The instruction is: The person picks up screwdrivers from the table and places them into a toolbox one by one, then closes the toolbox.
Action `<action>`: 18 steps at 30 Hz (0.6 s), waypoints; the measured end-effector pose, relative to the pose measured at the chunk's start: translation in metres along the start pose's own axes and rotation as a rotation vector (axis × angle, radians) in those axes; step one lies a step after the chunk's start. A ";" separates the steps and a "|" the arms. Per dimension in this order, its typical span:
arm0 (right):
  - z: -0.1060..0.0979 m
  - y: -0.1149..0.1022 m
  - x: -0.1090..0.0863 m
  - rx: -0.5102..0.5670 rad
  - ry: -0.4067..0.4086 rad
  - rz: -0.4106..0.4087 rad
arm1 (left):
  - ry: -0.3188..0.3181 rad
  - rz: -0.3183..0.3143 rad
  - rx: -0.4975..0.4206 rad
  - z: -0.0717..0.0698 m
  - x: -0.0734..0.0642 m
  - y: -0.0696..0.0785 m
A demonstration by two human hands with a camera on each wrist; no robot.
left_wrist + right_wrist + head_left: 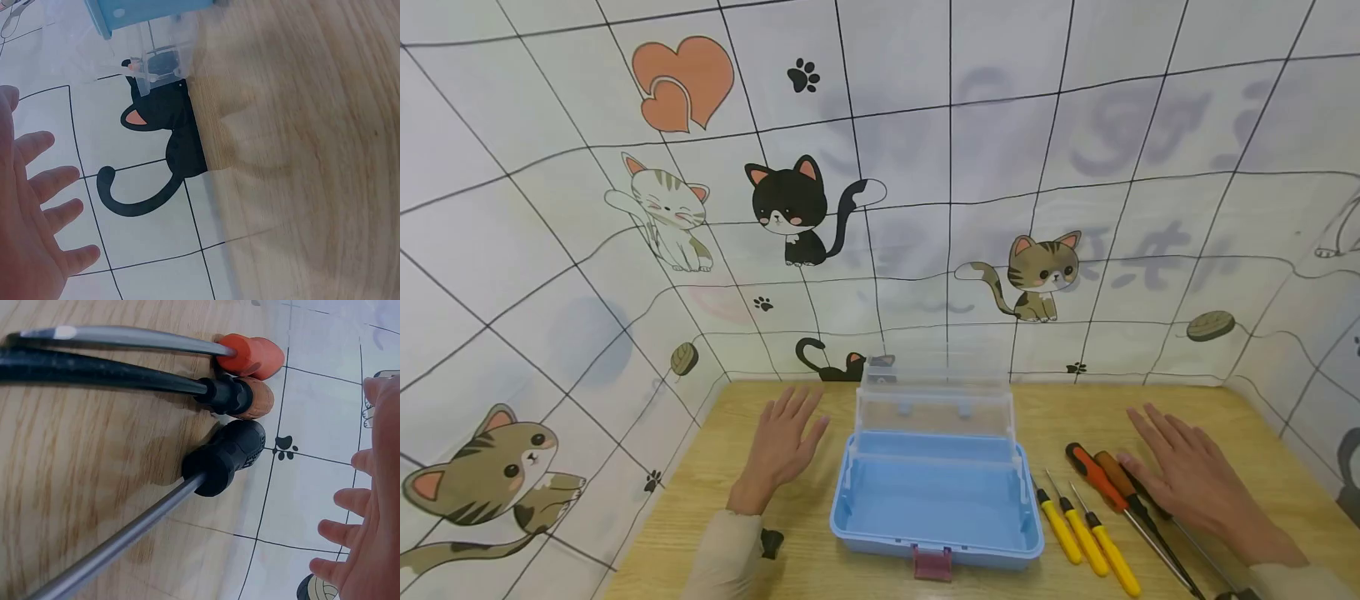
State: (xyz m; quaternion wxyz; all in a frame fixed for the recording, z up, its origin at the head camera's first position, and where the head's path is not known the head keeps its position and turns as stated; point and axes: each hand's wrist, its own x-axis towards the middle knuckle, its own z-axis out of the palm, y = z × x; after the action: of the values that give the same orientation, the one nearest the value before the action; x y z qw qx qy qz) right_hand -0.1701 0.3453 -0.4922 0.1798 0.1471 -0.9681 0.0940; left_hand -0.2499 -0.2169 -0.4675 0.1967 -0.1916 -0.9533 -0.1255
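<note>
A light blue toolbox (936,500) stands on the table with its clear lid (936,412) raised and nothing inside. To its left, my left hand (778,450) is held with fingers spread, apart from the box and holding nothing. My right hand (1195,471) stretches out at the right, over or beside the larger screwdrivers; its fingers are straight and grip nothing. These are an orange-and-black screwdriver (1093,475), a brown-handled screwdriver (1116,473) and a black-handled screwdriver (225,459), which the right hand partly covers in the head view. Three small yellow-and-black screwdrivers (1084,533) lie beside the box.
A wood-grain table (805,542) carries everything. Around its back and sides rises a white sheet wall (910,242) with a black grid and cartoon cats. The toolbox has a purple latch (932,564) at its front, and its lid leans near the back wall.
</note>
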 end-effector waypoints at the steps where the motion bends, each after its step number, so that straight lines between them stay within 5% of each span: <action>1: 0.000 0.000 0.000 0.007 -0.004 0.004 | 0.002 0.000 -0.018 -0.001 0.002 0.002; 18: -0.006 0.006 0.001 0.101 -0.082 0.083 | -0.004 -0.003 -0.221 0.004 0.020 0.016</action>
State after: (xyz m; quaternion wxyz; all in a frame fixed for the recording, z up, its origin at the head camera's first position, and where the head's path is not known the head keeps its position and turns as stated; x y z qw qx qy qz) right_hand -0.1709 0.3518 -0.4869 0.1283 0.1192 -0.9740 0.1438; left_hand -0.2616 -0.1954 -0.4603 0.1721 -0.2108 -0.9344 -0.2298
